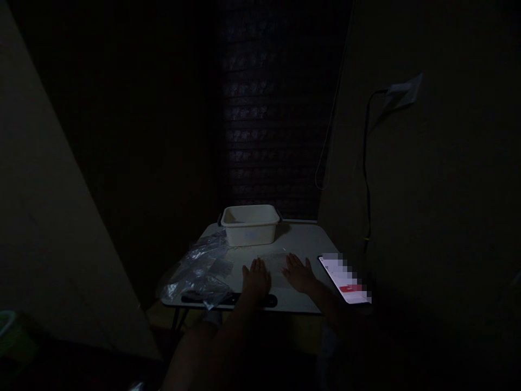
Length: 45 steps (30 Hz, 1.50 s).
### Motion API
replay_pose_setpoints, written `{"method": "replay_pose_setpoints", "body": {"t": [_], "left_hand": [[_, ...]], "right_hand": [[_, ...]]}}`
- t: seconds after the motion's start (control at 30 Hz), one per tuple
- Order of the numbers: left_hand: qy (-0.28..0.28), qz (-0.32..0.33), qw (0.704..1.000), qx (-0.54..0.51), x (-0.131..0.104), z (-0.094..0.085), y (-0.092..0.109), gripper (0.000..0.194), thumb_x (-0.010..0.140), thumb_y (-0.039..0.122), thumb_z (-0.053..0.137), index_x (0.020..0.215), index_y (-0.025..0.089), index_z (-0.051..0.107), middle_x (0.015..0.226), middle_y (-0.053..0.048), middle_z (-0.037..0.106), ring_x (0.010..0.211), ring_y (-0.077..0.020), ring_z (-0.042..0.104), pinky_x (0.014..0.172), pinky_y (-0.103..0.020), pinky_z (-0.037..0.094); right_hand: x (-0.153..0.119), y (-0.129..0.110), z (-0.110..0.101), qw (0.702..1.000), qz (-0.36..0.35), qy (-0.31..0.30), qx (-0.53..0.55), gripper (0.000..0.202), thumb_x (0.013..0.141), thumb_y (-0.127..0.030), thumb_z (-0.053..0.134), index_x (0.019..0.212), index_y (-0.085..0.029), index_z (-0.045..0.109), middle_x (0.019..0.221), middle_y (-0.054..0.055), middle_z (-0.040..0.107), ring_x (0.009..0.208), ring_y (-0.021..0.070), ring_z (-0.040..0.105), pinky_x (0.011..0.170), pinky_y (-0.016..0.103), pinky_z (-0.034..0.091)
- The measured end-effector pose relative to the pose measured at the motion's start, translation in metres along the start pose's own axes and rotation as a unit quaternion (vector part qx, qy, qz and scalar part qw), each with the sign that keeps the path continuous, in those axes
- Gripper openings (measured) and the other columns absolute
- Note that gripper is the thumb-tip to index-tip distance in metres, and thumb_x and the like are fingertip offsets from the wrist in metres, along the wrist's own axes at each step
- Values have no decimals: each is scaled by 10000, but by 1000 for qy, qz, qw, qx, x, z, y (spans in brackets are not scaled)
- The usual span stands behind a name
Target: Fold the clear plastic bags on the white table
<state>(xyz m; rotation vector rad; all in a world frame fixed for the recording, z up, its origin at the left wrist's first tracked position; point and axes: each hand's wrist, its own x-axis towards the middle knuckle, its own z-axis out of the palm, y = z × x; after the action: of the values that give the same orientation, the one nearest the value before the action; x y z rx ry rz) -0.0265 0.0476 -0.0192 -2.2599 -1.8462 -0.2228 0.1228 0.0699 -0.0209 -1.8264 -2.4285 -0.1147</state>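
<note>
Both of my hands reach over a small white folding table (pixel 303 239) in dim light. My left hand (pixel 256 277) lies flat with its fingers pointing forward. To its right, my right hand (pixel 300 272) has its fingers spread and slanting toward the left. Between and just beyond them, a thin clear plastic sheet or bag (pixel 274 263) lies flat; both hands seem to rest at its edges. Left of my left hand spreads a crumpled heap of clear plastic bags (pixel 203 266). Neither hand grips anything that I can see.
A white plastic basin (pixel 250 234) with dark handles stands at the table's back. A lit phone or tablet (pixel 340 279) lies at the right edge. Along the front edge runs a dark slotted strip (pixel 268 300). A cable (pixel 366 163) hangs from a wall socket (pixel 402 93).
</note>
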Motion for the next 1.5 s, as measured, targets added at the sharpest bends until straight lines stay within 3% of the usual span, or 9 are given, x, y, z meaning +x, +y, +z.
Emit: {"method": "replay_pose_setpoints", "body": {"t": [0.17, 0.27, 0.47, 0.6, 0.73, 1.1, 1.2, 1.33, 1.5], "left_hand": [[-3, -3, 1000, -4, 1, 1, 0, 451, 758, 295, 123, 1130, 100, 286, 1198, -112, 268, 1084, -217, 210, 808, -477, 177], [-4, -4, 1000, -2, 0, 0, 0, 452, 758, 299, 124, 1134, 100, 280, 1201, -110, 261, 1087, -217, 201, 808, -474, 179], [-7, 0, 1000, -3, -1, -4, 0, 453, 757, 292, 129, 1135, 96, 280, 1206, -115, 249, 1092, -220, 183, 804, -466, 187], [-36, 9, 999, -18, 0, -7, 0, 445, 745, 307, 171, 1149, 147, 262, 1210, -96, 247, 1101, -223, 162, 801, -473, 185], [-47, 22, 998, -24, 0, -8, -1, 463, 727, 346, 220, 1164, 192, 226, 1225, -79, 215, 1106, -237, 141, 799, -483, 177], [-19, -1, 1000, -8, 0, -2, 1, 460, 758, 310, 125, 1145, 101, 260, 1213, -107, 236, 1096, -219, 174, 810, -469, 181], [-10, -3, 1000, -12, 0, 0, 0, 460, 758, 310, 127, 1143, 97, 263, 1212, -111, 234, 1095, -220, 175, 809, -473, 176], [0, -3, 1000, -16, 0, 2, 0, 454, 757, 303, 134, 1140, 105, 274, 1207, -109, 248, 1091, -221, 186, 812, -476, 167], [-4, -4, 1000, -14, 0, 1, 0, 448, 757, 302, 136, 1139, 116, 279, 1208, -104, 248, 1093, -220, 187, 817, -471, 166]], "right_hand": [[-3, 21, 0, 999, 33, -11, -17, 543, 750, -416, 90, 1167, -88, 205, 1234, 105, 167, 1121, 182, 76, 835, 487, 15], [0, 20, -4, 999, 34, -7, -22, 533, 749, -408, 111, 1165, -90, 213, 1233, 105, 172, 1119, 188, 79, 834, 486, 14], [12, -18, -15, 999, -17, 27, 7, 518, 753, -409, 68, 1176, -136, 191, 1238, 71, 177, 1115, 175, 105, 854, 441, 52], [20, -47, -16, 996, -81, 4, 38, 490, 761, -392, 27, 1174, -186, 193, 1240, 46, 178, 1114, 160, 118, 851, 436, 73], [24, -55, -11, 991, -116, -38, 48, 451, 772, -349, 16, 1169, -227, 191, 1239, 27, 184, 1118, 150, 107, 836, 470, 74], [16, 0, -6, 999, 47, -17, -13, 534, 748, -435, 81, 1169, -132, 207, 1231, 94, 186, 1119, 191, 93, 834, 485, 41], [9, 9, -8, 998, 57, 6, -25, 540, 751, -429, 75, 1168, -112, 209, 1227, 105, 194, 1119, 186, 87, 839, 475, 32], [-2, -2, -7, 999, -17, 37, -20, 516, 761, -400, 63, 1162, -121, 229, 1224, 100, 206, 1117, 178, 105, 852, 453, 34], [-13, -15, -5, 993, -116, 14, 10, 510, 762, -398, 51, 1174, -139, 201, 1230, 78, 193, 1116, 163, 124, 865, 435, 46]]}}
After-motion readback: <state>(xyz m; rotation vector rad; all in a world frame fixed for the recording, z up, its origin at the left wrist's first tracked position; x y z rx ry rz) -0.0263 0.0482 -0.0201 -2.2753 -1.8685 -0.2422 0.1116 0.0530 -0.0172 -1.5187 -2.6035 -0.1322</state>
